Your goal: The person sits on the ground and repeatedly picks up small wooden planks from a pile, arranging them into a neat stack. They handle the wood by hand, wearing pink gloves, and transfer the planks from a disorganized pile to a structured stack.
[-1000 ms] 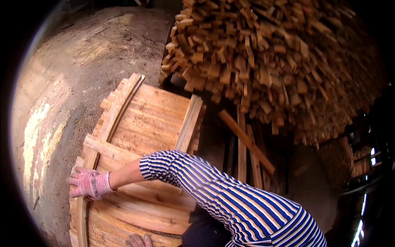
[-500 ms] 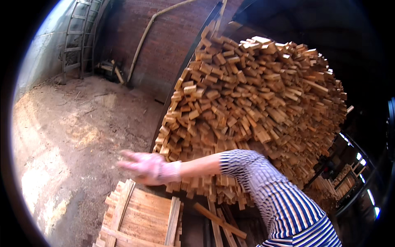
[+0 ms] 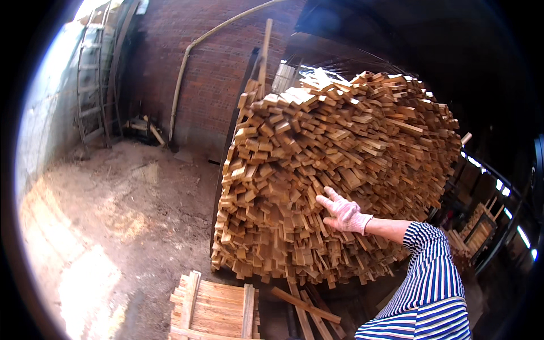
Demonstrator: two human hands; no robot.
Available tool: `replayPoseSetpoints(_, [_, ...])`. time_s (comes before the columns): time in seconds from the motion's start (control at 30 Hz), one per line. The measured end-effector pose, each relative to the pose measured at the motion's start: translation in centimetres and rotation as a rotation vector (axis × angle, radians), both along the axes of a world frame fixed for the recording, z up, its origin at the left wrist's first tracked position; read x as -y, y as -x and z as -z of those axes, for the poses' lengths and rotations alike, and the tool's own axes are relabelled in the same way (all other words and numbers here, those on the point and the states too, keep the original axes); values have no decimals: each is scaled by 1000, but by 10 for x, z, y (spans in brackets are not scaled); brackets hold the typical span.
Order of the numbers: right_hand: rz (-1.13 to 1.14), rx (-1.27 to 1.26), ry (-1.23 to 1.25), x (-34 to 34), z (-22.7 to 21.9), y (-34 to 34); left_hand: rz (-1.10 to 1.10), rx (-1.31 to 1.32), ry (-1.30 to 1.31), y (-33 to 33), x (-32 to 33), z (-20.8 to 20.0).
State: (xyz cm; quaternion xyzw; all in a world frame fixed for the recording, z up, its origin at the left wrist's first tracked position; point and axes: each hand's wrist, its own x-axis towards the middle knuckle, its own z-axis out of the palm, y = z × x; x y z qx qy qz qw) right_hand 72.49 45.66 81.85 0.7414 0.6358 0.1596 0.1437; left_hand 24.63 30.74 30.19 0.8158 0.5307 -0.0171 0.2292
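Note:
My right hand [image 3: 343, 212], in a pinkish-white knitted glove, stretches out in front of the tall stack of wooden slats [image 3: 345, 133]. Its fingers are spread and nothing is in them. Whether the fingertips touch the slat ends, I cannot tell. Countless slat ends jut out of the stack unevenly. Below and to the left lies a wooden panel of boards [image 3: 218, 309] with crosspieces along its sides. A few loose wooden strips [image 3: 306, 305] lie crossed on the ground beside it. My left hand is out of the picture.
A dark upright post [image 3: 233, 130] edges the stack's left side. Dirt floor [image 3: 141, 226] stretches to the left. A ladder [image 3: 89, 96] leans at the far left, near a brick wall [image 3: 232, 62] with a pale pipe [image 3: 182, 71]. More stacked wood [image 3: 476, 232] stands at the right.
My right hand has swung from above the wooden panel, rightward and slightly up, to the front of the stack. The view has shifted too, so the panel now sits lower and further right.

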Motion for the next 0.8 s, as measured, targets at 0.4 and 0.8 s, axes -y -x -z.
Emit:
replayPoseSetpoints(0.4, [-54,-71,-796,-60,-234,-129,-27,277,137,-87,-154,-152])
replayPoseSetpoints(0.8, [64,-537,-680,-197,-344,-327,406,1353,-199,-391,-446,-706])
